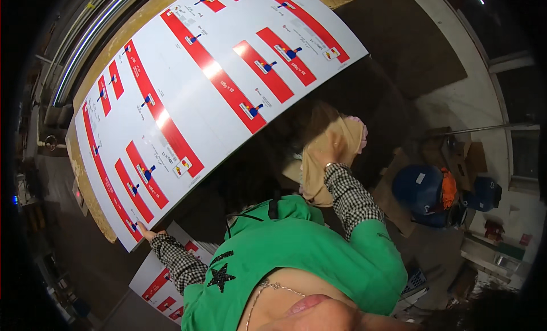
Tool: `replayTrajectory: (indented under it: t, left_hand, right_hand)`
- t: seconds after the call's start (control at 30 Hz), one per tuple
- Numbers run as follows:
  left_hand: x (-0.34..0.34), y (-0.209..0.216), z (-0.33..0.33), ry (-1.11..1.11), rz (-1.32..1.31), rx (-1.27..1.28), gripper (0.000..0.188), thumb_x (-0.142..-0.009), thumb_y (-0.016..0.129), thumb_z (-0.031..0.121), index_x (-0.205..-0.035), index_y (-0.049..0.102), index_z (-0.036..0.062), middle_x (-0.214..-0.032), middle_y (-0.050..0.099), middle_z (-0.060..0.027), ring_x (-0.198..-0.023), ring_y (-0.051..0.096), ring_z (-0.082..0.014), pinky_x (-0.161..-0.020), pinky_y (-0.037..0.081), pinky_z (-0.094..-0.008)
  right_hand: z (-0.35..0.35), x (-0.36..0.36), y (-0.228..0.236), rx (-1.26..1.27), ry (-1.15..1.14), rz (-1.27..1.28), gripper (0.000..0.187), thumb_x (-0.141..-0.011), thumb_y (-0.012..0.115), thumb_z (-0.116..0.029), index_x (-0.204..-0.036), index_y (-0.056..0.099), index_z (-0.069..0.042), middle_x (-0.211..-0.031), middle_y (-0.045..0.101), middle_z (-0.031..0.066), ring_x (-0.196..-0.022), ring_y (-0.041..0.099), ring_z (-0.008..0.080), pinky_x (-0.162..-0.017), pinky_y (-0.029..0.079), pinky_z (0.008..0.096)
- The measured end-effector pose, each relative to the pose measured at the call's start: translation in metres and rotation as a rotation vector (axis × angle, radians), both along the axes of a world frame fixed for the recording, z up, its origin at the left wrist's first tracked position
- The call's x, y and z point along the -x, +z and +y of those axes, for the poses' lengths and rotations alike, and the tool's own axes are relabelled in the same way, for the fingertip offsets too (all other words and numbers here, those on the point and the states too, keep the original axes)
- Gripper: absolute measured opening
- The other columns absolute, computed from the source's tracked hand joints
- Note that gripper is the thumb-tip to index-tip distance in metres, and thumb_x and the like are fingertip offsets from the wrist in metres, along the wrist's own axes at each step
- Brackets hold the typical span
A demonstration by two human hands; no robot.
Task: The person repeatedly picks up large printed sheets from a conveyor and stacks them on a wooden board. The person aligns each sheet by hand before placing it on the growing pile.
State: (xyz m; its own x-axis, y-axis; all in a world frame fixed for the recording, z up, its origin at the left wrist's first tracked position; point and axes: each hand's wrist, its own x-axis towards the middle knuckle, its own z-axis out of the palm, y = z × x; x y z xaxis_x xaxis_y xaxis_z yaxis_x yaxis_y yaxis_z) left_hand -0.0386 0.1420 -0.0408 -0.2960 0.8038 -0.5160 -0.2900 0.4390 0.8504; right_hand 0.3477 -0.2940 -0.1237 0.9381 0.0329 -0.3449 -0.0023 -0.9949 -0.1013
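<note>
A large white printed sheet (pixel 188 91) with red bands and small blue figures lies across a brown board (pixel 91 202), bowed and glossy under the light. My left hand (pixel 146 233), in a checked sleeve, grips the sheet's near corner. My right hand (pixel 335 153) is raised at the middle right and clutches a tan cloth (pixel 319 177) with a bit of pink fabric (pixel 360 128) at its top. The cloth hangs beside the sheet's right edge, apart from it. My green vest fills the lower middle of the picture.
More printed sheets (pixel 156 282) of the same kind lie lower down by my left forearm. Metal rails (pixel 85 43) run along the board's far left side. Blue rounded objects with an orange piece (pixel 424 191) sit on the floor at right, near cluttered shelves.
</note>
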Motion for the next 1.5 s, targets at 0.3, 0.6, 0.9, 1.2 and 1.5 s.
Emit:
replayTrajectory:
  t: [0.3,0.6,0.9,1.2,1.5]
  left_hand:
    - [0.020,-0.071,0.073,-0.009,-0.046,0.052,0.055,-0.082,0.058,0.036,-0.124,0.048,0.0033,-0.124,0.052,-0.0114,-0.112,0.049,-0.0293,-0.094,0.040,-0.0451]
    - [-0.012,-0.028,0.069,0.008,0.035,0.012,0.061,-0.079,0.059,0.041,-0.127,0.045,0.0043,-0.126,0.050,-0.0107,-0.113,0.049,-0.0273,-0.094,0.040,-0.0423]
    - [0.045,0.014,0.093,0.100,0.069,0.057,0.069,-0.080,0.057,0.046,-0.129,0.042,-0.0009,-0.127,0.048,-0.0158,-0.115,0.047,-0.0294,-0.096,0.037,-0.0454]
    - [0.068,0.040,0.075,0.370,0.008,0.027,0.055,-0.078,0.065,0.028,-0.114,0.048,-0.0104,-0.111,0.056,-0.0230,-0.093,0.060,-0.0302,-0.077,0.053,-0.0426]
    - [0.120,-0.033,0.031,0.093,-0.139,-0.041,0.056,-0.087,0.051,0.039,-0.122,0.047,-0.0043,-0.119,0.054,-0.0161,-0.100,0.059,-0.0277,-0.084,0.050,-0.0373]
  right_hand:
    - [0.053,-0.071,-0.043,0.106,0.360,0.099,0.050,-0.079,0.061,-0.021,-0.124,0.044,-0.008,-0.127,0.042,0.0146,-0.120,0.036,0.0334,-0.100,0.033,0.0438]
    - [0.123,-0.080,0.014,0.275,0.445,0.434,0.043,-0.082,0.058,-0.020,-0.118,0.050,0.003,-0.118,0.051,0.0224,-0.111,0.048,0.0344,-0.097,0.038,0.0414]
    - [0.125,-0.043,0.014,0.428,0.446,0.398,0.053,-0.074,0.066,-0.023,-0.114,0.049,0.008,-0.113,0.054,0.0248,-0.109,0.050,0.0340,-0.093,0.040,0.0392]
    - [0.110,-0.057,0.078,0.236,0.127,0.137,0.053,-0.074,0.066,-0.024,-0.112,0.051,0.009,-0.110,0.055,0.0239,-0.105,0.051,0.0322,-0.090,0.041,0.0389]
    - [0.063,-0.163,0.098,-0.038,-0.002,-0.033,0.052,-0.074,0.067,-0.025,-0.109,0.052,0.011,-0.107,0.057,0.0230,-0.101,0.052,0.0304,-0.088,0.042,0.0386]
